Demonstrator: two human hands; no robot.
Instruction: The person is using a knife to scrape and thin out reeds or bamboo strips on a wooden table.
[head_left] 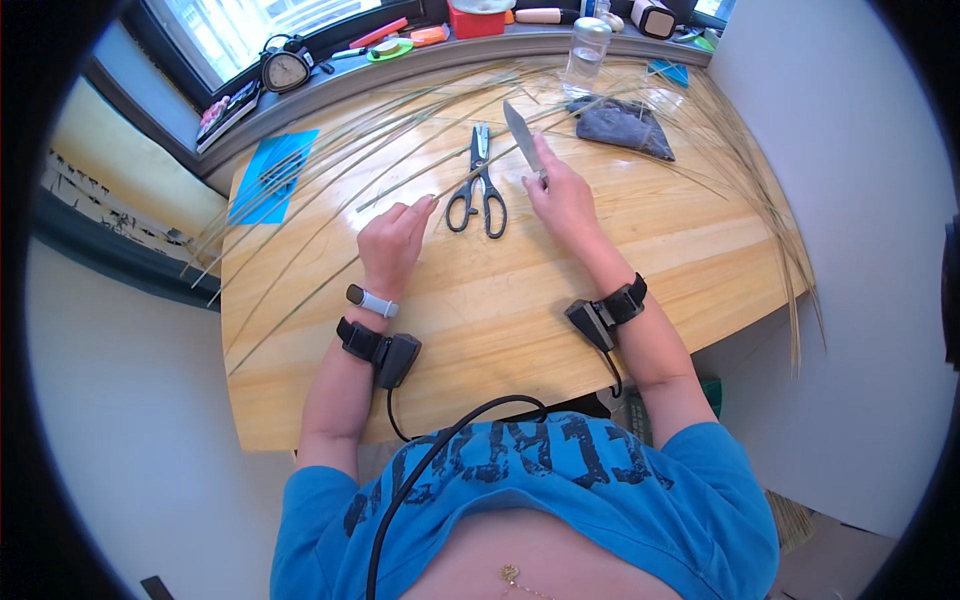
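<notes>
My right hand (565,205) is closed around the handle of a knife (521,138), its grey blade pointing up and away to the left. My left hand (392,243) pinches a thin yellow-green strip (300,312), which looks like split bamboo. This strip slants from the table's near left up past my fingertips, toward the knife; whether the blade touches it I cannot tell. Between my hands, on the wooden table (480,310), lie scissors (479,168) with black handles toward me. Beyond and left of them, many similar strips (375,140) spread across the tabletop.
A dark plastic bag (625,128) and a lidded glass jar (586,60) stand at the back right. More strips (765,190) hang over the right edge, beside a white panel (840,200). Blue sheets (268,190) lie at left. The sill holds an alarm clock (286,68) and a red box (478,20).
</notes>
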